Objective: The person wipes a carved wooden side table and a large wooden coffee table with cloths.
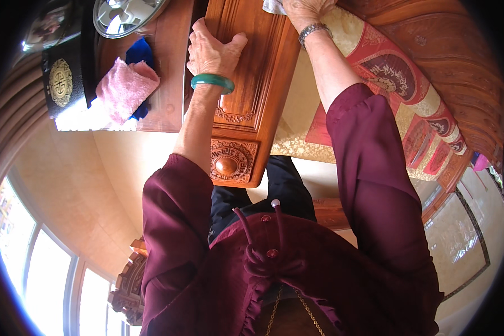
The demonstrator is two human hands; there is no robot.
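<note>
My left hand (214,52), with a green bangle on the wrist, rests on the left edge of a carved wooden armrest (256,84). Its thumb is spread over the top panel, and the other fingers bend over the edge. At the top of the picture my right hand (308,10) is on a whitish cloth (274,6) at the armrest's right side; the frame cuts off its fingertips. A dark bracelet circles that wrist. A round carved boss (227,165) decorates the near end of the armrest.
Left of the armrest, a wooden side table (168,96) bears a pink towel (126,90) over a blue cloth (139,50), a clear glass dish (124,17) and a black box (65,84) with a gold emblem. To the right are a beige-and-red seat cushion (395,80) and carved wood (441,46).
</note>
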